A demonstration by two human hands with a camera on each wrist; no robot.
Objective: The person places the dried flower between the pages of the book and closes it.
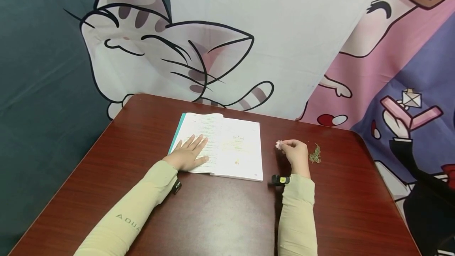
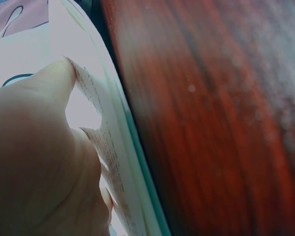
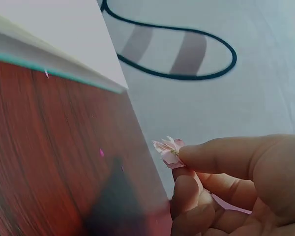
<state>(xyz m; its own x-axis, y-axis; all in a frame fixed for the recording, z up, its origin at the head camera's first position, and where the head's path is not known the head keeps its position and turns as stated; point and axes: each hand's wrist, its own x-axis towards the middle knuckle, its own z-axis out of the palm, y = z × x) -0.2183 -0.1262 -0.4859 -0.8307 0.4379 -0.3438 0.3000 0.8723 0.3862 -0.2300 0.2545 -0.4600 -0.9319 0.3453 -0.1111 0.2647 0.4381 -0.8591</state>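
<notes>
An open book [image 1: 241,145] with a teal cover edge lies on the table. My left hand [image 1: 188,156] rests on its left page, fingers straight and spread; in the left wrist view the thumb [image 2: 59,78] lies along the printed page. To the right of the book, my right hand [image 1: 296,154] pinches a small pale pink flower [image 3: 170,151] between thumb and fingertips, above the table. A sprig of small green leaves [image 1: 315,155] lies on the table just right of that hand.
The table [image 1: 220,216] is dark reddish wood. In the right wrist view, a tiny pink petal [image 3: 102,153] lies on the wood near the book. Behind the table hangs a cloth backdrop [image 1: 295,23] with a cartoon cat.
</notes>
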